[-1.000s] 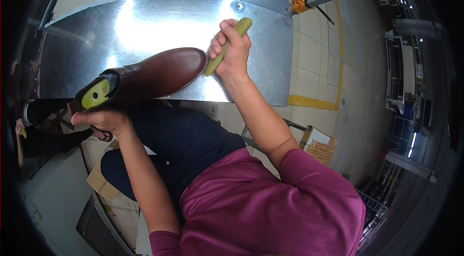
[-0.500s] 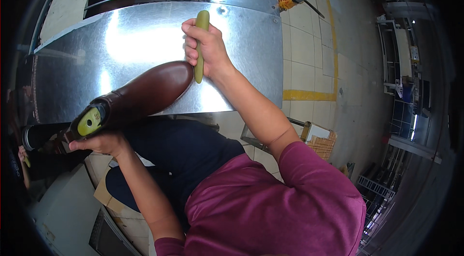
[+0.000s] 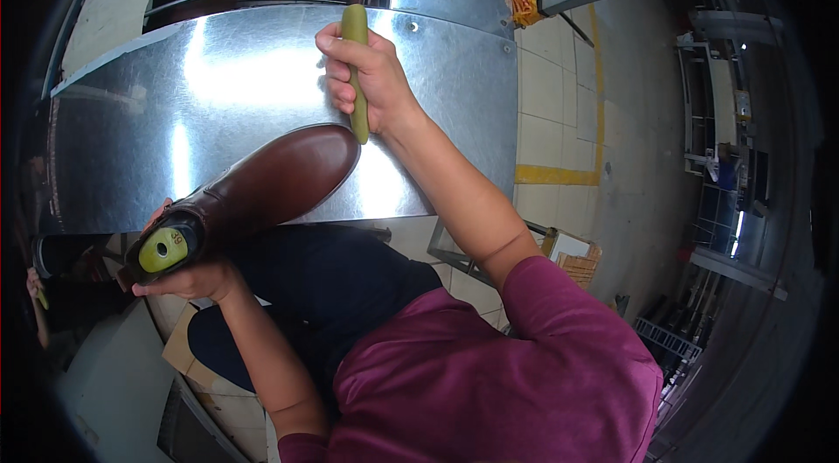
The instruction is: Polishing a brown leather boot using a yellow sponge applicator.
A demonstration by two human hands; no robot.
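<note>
Left hand (image 3: 197,279) is gripping the brown boot (image 3: 284,170) at the heel end, most fingers hiding behind it. Right hand (image 3: 357,70) is wrapping around a green stick (image 3: 359,109), lower tip sitting by the toe; contact hard to tell. Boot is slanting over the metal table's (image 3: 454,96) near edge, sole mostly hiding. Far left, another person's hand (image 3: 34,282) is showing dimly.

Free tabletop (image 3: 463,87) right of right hand (image 3: 377,79), brown shoe (image 3: 275,175) blocking near left
</note>
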